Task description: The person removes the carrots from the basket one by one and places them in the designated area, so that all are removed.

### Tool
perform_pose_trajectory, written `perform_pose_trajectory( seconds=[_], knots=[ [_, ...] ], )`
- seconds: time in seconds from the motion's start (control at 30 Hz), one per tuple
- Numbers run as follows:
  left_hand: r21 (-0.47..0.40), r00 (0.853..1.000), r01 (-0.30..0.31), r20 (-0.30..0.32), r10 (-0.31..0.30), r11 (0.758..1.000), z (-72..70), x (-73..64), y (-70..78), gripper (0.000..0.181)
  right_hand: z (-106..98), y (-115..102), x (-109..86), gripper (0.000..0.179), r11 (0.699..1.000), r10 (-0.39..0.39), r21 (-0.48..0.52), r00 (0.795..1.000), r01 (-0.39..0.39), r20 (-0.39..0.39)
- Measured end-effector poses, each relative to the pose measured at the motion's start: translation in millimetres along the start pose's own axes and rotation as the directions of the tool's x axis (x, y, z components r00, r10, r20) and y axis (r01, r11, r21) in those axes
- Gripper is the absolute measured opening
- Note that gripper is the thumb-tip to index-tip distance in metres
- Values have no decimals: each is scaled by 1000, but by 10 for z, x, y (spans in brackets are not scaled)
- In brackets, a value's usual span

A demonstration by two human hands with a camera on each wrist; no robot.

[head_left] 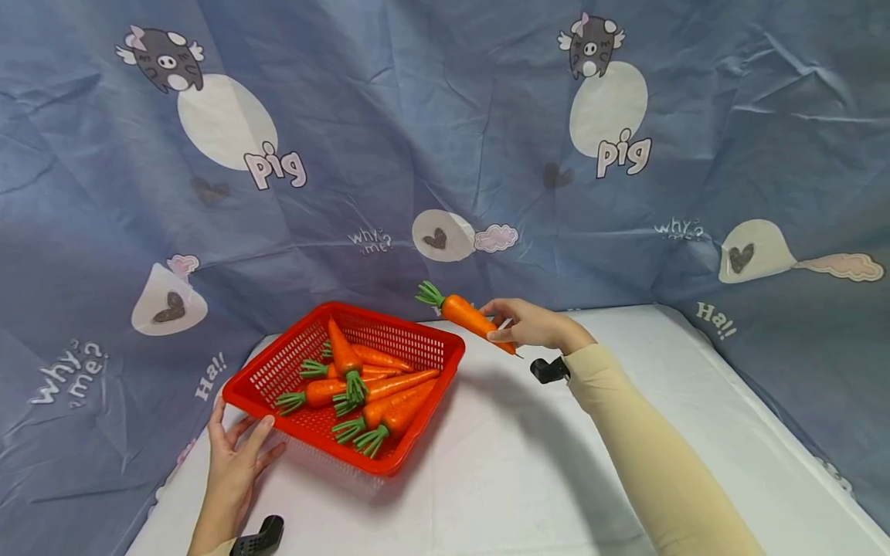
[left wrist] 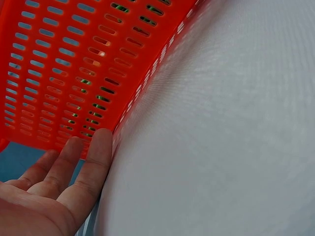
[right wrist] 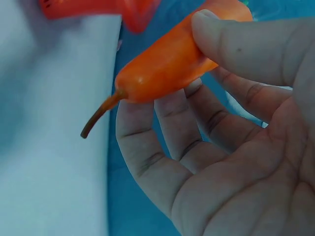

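Pinched between thumb and fingers of my right hand point(head_left: 528, 320) is an orange carrot point(head_left: 467, 315), held above the table to the right of the red basket. Its green top points up and left; its thin root tip point(right wrist: 101, 115) hangs past the fingers in the right wrist view. The red slotted plastic basket point(head_left: 313, 440) contains several carrots point(head_left: 399, 413) with green stalks, lying across one another. At its near left corner, my left hand point(head_left: 232, 463) touches the basket. In the left wrist view, nearly straight fingers point(left wrist: 98, 152) rest against the slotted wall.
A white cloth point(head_left: 501, 479) covers the table under the basket. Behind and at both sides hangs a blue curtain point(head_left: 473, 139) printed with pigs and words. Black wrist devices point(head_left: 549, 371) sit on both forearms.
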State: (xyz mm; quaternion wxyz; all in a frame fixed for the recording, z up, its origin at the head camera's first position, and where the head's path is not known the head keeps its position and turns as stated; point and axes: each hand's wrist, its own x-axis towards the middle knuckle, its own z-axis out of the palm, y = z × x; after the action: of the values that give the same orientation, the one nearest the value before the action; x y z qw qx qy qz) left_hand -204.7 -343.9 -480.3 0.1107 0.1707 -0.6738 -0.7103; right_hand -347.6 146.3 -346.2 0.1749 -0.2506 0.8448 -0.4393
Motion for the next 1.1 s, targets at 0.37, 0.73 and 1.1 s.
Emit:
perform_pose_trajectory(
  seconds=[0.37,0.73,1.1],
  knots=[
    [15,1000,17,-8,-17,1000,5,2,19,104,-51,503,-206,47,987,138,92,990,-135,-27],
    [11,1000,28,-7,-28,1000,-9,37,5,104,-39,811,-322,46,955,250,166,968,-247,-1],
    [-3,1000,13,8,-13,1000,-8,36,-1,101,13,994,-416,45,909,386,171,923,-380,-3]
  ],
)
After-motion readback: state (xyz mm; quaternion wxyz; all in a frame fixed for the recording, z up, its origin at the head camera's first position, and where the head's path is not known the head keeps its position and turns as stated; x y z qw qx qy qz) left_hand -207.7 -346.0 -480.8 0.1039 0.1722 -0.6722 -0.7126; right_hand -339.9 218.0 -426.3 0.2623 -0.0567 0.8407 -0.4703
